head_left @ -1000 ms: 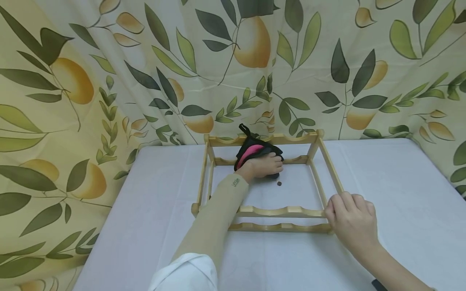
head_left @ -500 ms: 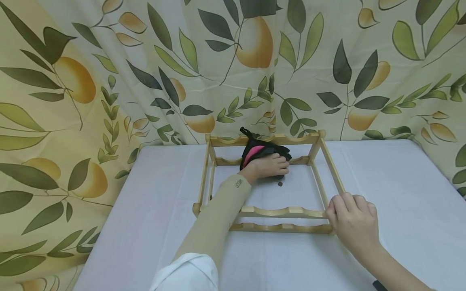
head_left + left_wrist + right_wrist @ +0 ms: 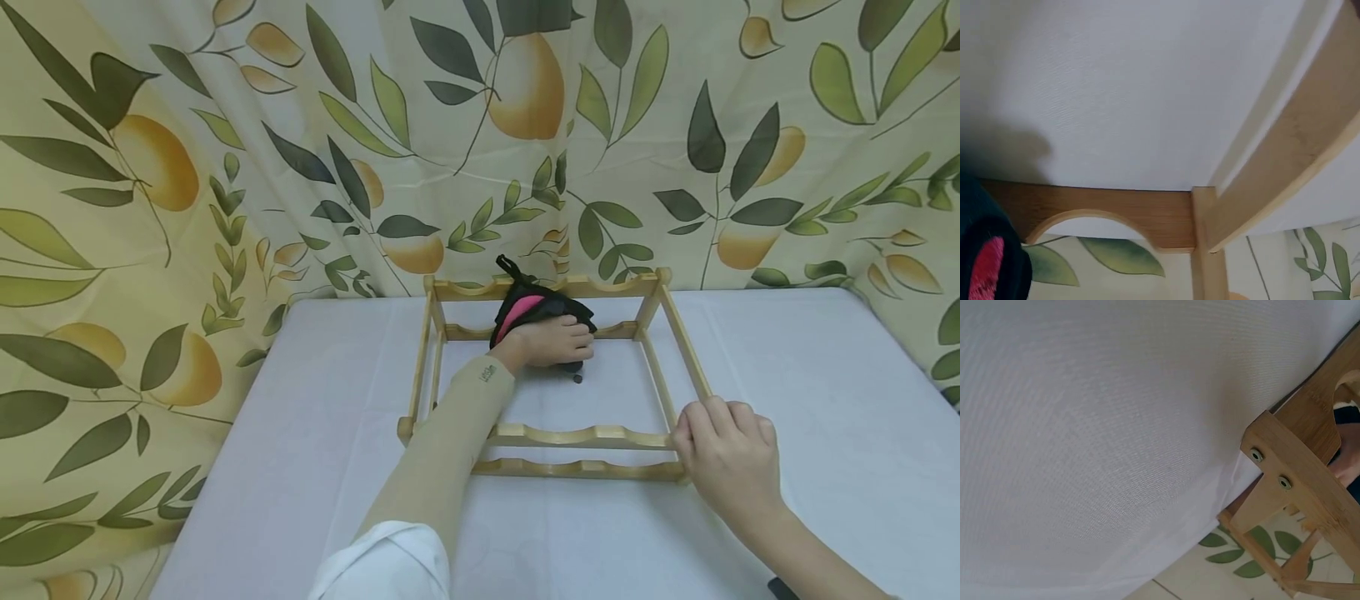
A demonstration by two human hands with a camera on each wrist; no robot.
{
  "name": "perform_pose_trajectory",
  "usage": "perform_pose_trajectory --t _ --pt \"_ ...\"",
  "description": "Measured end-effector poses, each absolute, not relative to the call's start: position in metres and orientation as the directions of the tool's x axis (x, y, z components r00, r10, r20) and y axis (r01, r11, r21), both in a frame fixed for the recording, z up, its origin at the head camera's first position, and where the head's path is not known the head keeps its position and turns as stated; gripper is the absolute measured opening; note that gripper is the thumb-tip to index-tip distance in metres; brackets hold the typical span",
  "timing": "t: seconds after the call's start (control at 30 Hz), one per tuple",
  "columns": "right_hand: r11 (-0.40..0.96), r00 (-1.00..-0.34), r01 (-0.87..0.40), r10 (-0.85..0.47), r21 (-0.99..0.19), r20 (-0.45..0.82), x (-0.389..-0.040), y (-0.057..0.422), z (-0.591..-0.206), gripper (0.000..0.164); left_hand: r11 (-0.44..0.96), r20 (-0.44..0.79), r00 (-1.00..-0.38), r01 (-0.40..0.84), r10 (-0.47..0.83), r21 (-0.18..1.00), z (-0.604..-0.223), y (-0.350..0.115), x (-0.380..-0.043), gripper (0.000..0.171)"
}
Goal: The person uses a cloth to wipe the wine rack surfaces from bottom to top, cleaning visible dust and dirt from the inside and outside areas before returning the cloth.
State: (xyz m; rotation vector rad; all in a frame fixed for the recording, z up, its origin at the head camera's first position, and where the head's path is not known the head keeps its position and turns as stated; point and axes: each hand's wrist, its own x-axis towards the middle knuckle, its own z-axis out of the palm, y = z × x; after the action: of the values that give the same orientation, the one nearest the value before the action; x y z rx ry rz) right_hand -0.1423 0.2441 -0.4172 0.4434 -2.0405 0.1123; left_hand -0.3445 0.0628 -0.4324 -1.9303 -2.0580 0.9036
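Observation:
A light wooden rack (image 3: 600, 436) with scalloped rails stands on the white-covered table. Inside its frame, near the back rail, my left hand (image 3: 551, 342) holds a bunched black cloth item with a pink inside (image 3: 521, 312) and a hanging loop at its top. Its exact kind is unclear. In the left wrist view the black edge and pink patch (image 3: 988, 269) show at the lower left, beside the scalloped back rail (image 3: 1116, 203). My right hand (image 3: 727, 450) grips the rack's front right corner. The right wrist view shows that rack end (image 3: 1310, 469) with two metal bolts.
A small dark round spot or piece (image 3: 577, 378) is at the table surface just below the black item. The white table cover (image 3: 817, 400) extends on both sides. A fruit-patterned curtain (image 3: 487, 167) hangs behind. A dark object (image 3: 782, 588) shows at the bottom edge.
My left hand and the black item shifted to the right, then slightly back left, ending a little right of where they were. The right hand keeps its grip on the rack.

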Motion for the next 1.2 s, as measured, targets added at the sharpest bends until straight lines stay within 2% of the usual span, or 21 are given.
perform_pose_trajectory --t 0.27,0.6,0.9,1.2 --pt "0.928 -0.426 -0.358 -0.262 0.104 0.866 -0.142 0.242 -0.415 0.028 -0.096 -0.211 -0.041 0.795 0.977 -0.599 -0.423 0.066 -0.338 0.03" --pt "0.927 -0.424 -0.361 -0.262 0.103 0.867 -0.143 0.243 -0.416 0.028 -0.112 -0.123 0.043 0.768 0.991 -0.63 -0.399 0.062 -0.33 0.028" --pt "0.929 -0.419 -0.358 -0.247 0.091 0.874 -0.143 0.242 -0.416 0.028 -0.09 -0.037 0.087 0.757 0.996 -0.647 -0.364 0.047 -0.329 0.027" --pt "0.929 -0.418 -0.355 -0.256 0.103 0.872 -0.143 0.242 -0.416 0.028 -0.043 0.081 0.127 0.749 0.989 -0.661 -0.348 0.031 -0.318 0.029"
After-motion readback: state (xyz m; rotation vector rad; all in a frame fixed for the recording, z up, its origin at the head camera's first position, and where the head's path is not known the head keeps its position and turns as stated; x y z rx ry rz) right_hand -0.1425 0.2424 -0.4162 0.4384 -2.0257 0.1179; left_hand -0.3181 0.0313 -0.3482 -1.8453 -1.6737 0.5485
